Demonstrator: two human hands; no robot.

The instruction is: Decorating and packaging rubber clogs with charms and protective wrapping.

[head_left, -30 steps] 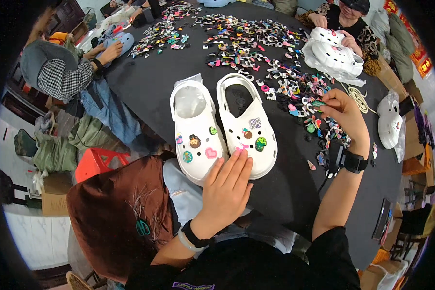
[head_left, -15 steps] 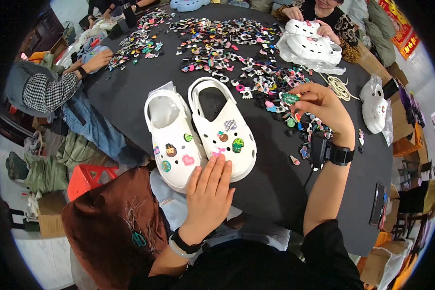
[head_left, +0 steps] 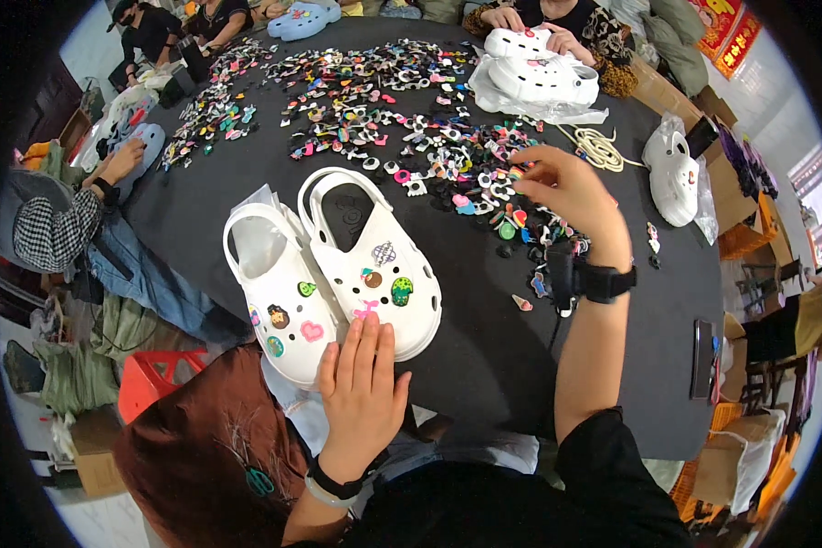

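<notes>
Two white clogs stand side by side before me: a left clog (head_left: pixel 274 274) and a right clog (head_left: pixel 388 301). Both carry small colourful charms, among them a pink heart (head_left: pixel 311 331) and a green cactus-like charm (head_left: pixel 401 291). My left hand (head_left: pixel 363 393) lies flat, fingers stretched, its tips on the toe of the right clog beside a pink charm. Over the near right end of a loose charm pile (head_left: pixel 429 137) hovers my right hand (head_left: pixel 566 187), fingers curved and apart, with nothing visible between them.
Across the black table (head_left: pixel 484 384) another person handles white clogs (head_left: pixel 539 80) on plastic. A cord coil (head_left: pixel 598 149) and a wrapped white clog (head_left: pixel 671 178) lie at right, with a phone-like dark slab (head_left: pixel 702 359) nearer. At left a co-worker holds a blue-grey clog (head_left: pixel 146 151).
The green charm that was pinched in my right hand is no longer visible there, and its fingers have parted. My left hand stays on the clog. The whole view has shifted.
</notes>
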